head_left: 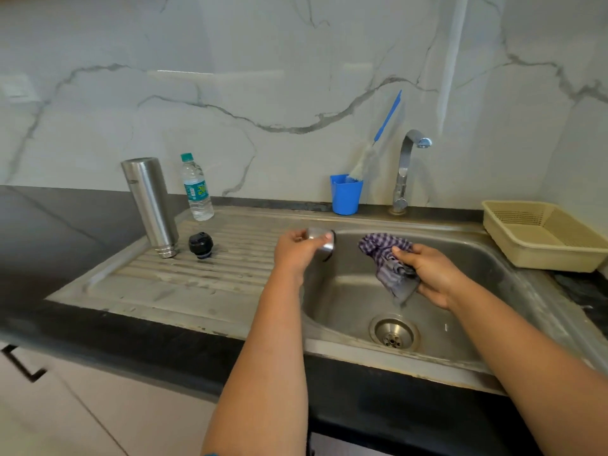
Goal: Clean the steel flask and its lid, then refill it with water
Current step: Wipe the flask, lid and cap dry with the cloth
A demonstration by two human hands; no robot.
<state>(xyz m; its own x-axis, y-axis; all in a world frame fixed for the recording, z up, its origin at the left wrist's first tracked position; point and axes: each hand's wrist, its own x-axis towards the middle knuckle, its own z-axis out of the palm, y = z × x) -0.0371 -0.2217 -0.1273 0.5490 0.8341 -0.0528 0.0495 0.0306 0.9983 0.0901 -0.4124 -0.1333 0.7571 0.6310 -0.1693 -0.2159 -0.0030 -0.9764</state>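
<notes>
The steel flask (pixel 150 205) stands upside down on the ribbed draining board (pixel 197 274), mouth on the steel. Beside it to the right sits its black inner stopper (pixel 201 245). My left hand (pixel 296 250) grips the steel cup-shaped lid (pixel 324 240) at the left edge of the sink basin (pixel 355 291), its open side turned right. My right hand (pixel 431 274) holds a bunched purple checked cloth (pixel 386 261) over the basin, a short gap from the lid. A small plastic water bottle (pixel 196 189) with a green cap stands behind the flask.
A tap (pixel 406 169) rises behind the basin, no water running. A blue cup (pixel 346 194) holding a blue-handled bottle brush (pixel 375 149) stands left of it. A beige plastic basket (pixel 543 235) sits on the right counter. The drain (pixel 393 334) is below my right hand.
</notes>
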